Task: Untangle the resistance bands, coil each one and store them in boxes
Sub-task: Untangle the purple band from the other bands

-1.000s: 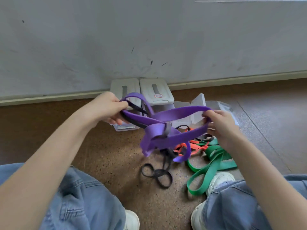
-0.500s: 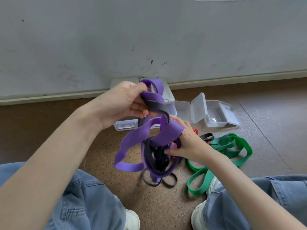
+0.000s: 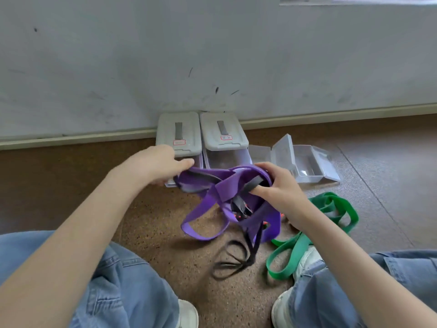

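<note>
A wide purple band hangs tangled with a thin black band above the floor. My left hand grips the purple band's left end. At its right end my right hand holds it, thumb pushed through a loop. The black band's lower loops trail on the floor. Bits of an orange band show behind the purple loops. A green band lies on the floor to the right. Two lidded boxes stand against the wall, and an open clear box sits beside them.
My knees in blue jeans and white shoes frame the speckled brown floor. A grey wall with a pale baseboard runs across just behind the boxes.
My left hand dropped lower and my right hand rose and moved right, spreading the purple band out sideways. The black band now hangs further down onto the floor.
</note>
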